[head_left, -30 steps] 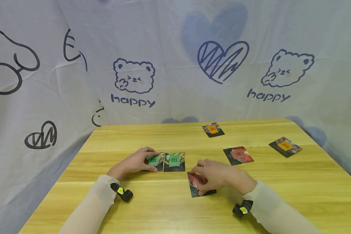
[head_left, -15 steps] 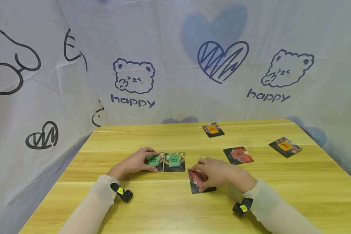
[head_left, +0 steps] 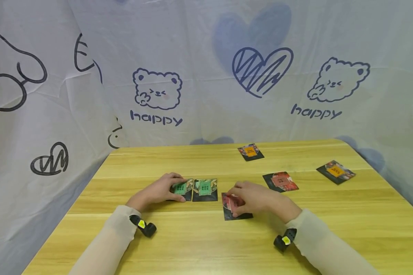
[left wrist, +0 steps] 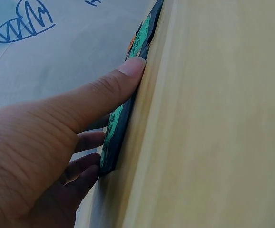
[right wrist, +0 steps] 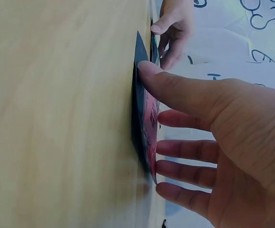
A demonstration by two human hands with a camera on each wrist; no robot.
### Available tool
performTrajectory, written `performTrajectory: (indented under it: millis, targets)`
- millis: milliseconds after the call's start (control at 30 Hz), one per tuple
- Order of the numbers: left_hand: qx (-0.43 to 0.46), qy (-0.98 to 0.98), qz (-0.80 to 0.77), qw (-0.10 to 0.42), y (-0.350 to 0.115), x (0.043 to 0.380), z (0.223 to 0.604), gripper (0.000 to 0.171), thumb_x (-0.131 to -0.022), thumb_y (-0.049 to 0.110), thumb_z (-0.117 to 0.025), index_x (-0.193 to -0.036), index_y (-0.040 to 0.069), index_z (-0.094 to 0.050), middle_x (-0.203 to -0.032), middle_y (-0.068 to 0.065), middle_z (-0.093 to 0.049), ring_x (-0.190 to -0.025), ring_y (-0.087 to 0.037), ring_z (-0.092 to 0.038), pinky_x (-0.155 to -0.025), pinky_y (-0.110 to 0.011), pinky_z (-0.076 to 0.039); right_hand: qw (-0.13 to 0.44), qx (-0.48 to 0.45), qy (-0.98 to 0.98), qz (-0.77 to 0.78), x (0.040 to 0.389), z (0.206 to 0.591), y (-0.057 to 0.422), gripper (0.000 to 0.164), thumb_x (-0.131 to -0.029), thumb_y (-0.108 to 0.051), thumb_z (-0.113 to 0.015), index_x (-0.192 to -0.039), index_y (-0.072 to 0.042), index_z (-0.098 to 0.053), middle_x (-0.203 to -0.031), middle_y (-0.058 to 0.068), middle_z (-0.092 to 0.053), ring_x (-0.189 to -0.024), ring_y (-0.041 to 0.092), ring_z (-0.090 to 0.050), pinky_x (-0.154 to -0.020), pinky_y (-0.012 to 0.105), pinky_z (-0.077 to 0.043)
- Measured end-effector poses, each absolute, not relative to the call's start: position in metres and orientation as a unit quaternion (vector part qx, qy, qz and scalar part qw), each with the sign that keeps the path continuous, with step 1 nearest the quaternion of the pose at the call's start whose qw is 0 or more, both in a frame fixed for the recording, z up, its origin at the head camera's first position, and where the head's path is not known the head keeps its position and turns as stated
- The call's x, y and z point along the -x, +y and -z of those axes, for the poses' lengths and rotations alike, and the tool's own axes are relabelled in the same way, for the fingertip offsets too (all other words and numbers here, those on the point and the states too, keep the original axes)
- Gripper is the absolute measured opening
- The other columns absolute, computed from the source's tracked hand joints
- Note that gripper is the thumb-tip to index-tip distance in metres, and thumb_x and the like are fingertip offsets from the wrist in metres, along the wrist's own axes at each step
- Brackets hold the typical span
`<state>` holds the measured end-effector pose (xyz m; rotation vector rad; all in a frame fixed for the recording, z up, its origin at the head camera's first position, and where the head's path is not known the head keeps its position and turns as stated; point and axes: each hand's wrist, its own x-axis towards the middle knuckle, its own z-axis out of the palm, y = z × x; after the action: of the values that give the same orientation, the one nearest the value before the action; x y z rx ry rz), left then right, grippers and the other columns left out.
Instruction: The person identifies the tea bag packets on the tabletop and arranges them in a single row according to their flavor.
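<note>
Five fingertips of my left hand [head_left: 165, 188] rest at the edges and face of a green-labelled square card [head_left: 180, 188] in the head view. Close along its right side lies a second green-labelled card [head_left: 205, 190]. My right hand [head_left: 252, 198] arches over a red-labelled card [head_left: 230, 206], the thumb pressing near its lower edge and the fingers touching its far part. In the right wrist view this card [right wrist: 149, 116] lies along the tabletop under fairly straight, spread fingers. The right hand covers part of the card in the head view.
Another red-labelled card [head_left: 280, 181] lies beyond the right hand. One orange-labelled card [head_left: 250, 152] is near the back edge, another orange-labelled card [head_left: 335, 172] at the far right. The wooden table [head_left: 124, 164] meets a white printed curtain [head_left: 206, 107] behind.
The right hand has slid the red-labelled card away from the body, bringing it nearer the level of the green-labelled pair. The left hand has stayed in place.
</note>
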<state>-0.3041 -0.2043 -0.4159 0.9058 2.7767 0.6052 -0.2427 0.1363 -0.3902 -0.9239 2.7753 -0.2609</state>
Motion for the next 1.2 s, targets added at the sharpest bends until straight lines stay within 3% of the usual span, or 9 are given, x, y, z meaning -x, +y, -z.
performTrajectory:
  millis: [267, 433, 767, 1200]
  targets:
    - [-0.304, 0.927, -0.207, 0.078, -0.204, 0.302, 0.414, 0.078, -0.082, 0.051, -0.075, -0.144, 0.011, -0.051, -0.142, -0.014, -0.044, -0.13, -0.035, -0.04, -0.103, -0.052, -0.038, 0.077, 0.336, 0.935, 0.089, 0.249, 0.393, 0.139, 0.06, -0.089, -0.043, -0.07, -0.14, -0.015, -0.055, -0.126, 0.003, -0.055, -0.108, 0.019, -0.054, -0.088, 0.039, -0.048]
    - [-0.302, 0.927, -0.208, 0.084, -0.204, 0.301, 0.414, 0.077, -0.082, 0.051, -0.074, -0.145, 0.012, -0.05, -0.143, -0.014, -0.044, -0.131, -0.035, -0.04, -0.103, -0.052, -0.038, 0.061, 0.355, 0.928, 0.097, 0.254, 0.396, 0.14, 0.059, -0.091, -0.038, -0.07, -0.14, -0.011, -0.055, -0.126, 0.006, -0.055, -0.112, 0.023, -0.054, -0.091, 0.041, -0.048]
    - [-0.303, 0.926, -0.211, 0.081, -0.204, 0.301, 0.413, 0.077, -0.083, 0.049, -0.075, -0.145, 0.012, -0.05, -0.142, -0.014, -0.044, -0.131, -0.035, -0.04, -0.103, -0.053, -0.037, 0.098, 0.329, 0.93, 0.128, 0.259, 0.397, 0.139, 0.071, -0.087, -0.052, -0.067, -0.144, -0.013, -0.052, -0.14, 0.006, -0.049, -0.127, 0.026, -0.048, -0.102, 0.045, -0.041]
    - [-0.3, 0.926, -0.214, 0.088, -0.206, 0.302, 0.412, 0.078, -0.082, 0.051, -0.075, -0.145, 0.014, -0.05, -0.144, -0.013, -0.043, -0.132, -0.035, -0.039, -0.104, -0.053, -0.037, 0.11, 0.314, 0.935, 0.12, 0.273, 0.394, 0.131, 0.072, -0.088, -0.05, -0.068, -0.146, -0.012, -0.048, -0.143, 0.008, -0.047, -0.13, 0.028, -0.046, -0.106, 0.046, -0.038]
